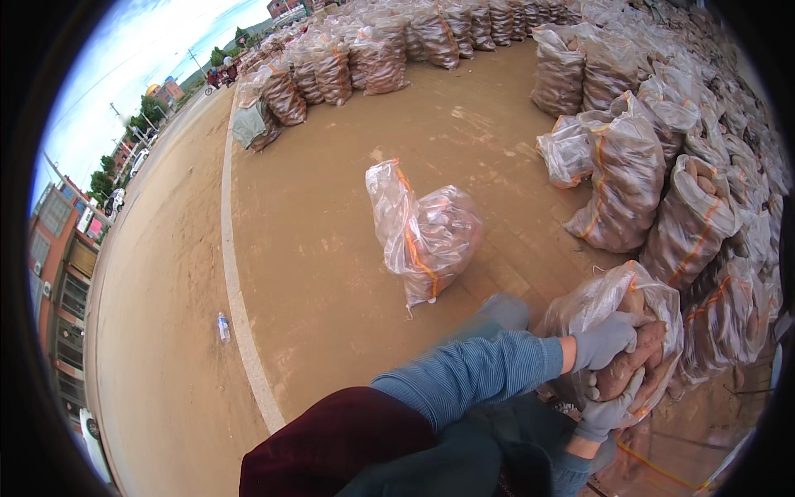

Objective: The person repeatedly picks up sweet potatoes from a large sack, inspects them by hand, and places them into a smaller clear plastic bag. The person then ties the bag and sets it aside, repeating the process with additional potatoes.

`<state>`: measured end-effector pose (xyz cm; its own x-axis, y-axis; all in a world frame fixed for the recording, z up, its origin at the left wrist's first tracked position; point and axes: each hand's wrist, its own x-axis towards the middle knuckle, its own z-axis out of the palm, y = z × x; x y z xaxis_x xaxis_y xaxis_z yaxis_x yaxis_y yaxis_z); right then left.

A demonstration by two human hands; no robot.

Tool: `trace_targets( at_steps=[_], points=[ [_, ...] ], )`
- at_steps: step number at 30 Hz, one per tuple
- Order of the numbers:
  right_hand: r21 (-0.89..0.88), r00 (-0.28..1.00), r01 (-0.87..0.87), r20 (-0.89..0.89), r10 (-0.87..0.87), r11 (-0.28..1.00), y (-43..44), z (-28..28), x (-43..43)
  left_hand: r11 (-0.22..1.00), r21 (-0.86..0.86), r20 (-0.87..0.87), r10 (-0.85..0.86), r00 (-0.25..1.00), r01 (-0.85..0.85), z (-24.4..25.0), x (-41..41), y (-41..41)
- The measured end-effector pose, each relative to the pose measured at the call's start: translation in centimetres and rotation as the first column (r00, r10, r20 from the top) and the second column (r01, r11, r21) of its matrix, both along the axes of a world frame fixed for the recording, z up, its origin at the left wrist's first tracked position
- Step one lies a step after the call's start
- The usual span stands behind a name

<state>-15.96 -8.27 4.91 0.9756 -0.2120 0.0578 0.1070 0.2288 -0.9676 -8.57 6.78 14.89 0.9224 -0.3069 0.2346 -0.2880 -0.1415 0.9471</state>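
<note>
An open clear plastic sack with an orange stripe stands at the lower right, filled with reddish-brown tubers that look like sweet potatoes. Both my hands wear grey gloves and are at its mouth. My left hand lies on top of the tubers, its fingers curled over the upper end of a large one. From below, my right hand cups the lower end of the same tuber, fingers spread along it. Other tubers show around it inside the sack.
A partly filled sack lies slumped on the brown ground ahead. Filled sacks crowd the right side, with more rows at the far end. A plastic bottle lies left of the white line.
</note>
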Motion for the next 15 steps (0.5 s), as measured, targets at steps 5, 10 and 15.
trace_targets(
  at_steps=[5, 10, 15],
  points=[
    [0.764, 0.911, -0.076, -0.209, 0.357, 0.641, 0.8, 8.1, 1.8, 0.66, -0.721, -0.508, -0.298, 0.808, -0.21, -2.6, 1.4, 0.9],
    [0.83, 0.881, -0.221, -0.055, 0.469, 0.512, -0.8, 7.8, 1.3, 0.768, -0.621, -0.452, -0.187, 0.872, -0.157, -2.3, 0.9, 1.2],
    [0.699, 0.929, -0.174, -0.117, 0.351, 0.693, -0.5, 7.2, 0.0, 0.816, -0.573, -0.398, -0.194, 0.897, -0.077, -0.2, -0.6, 0.1]
  ],
)
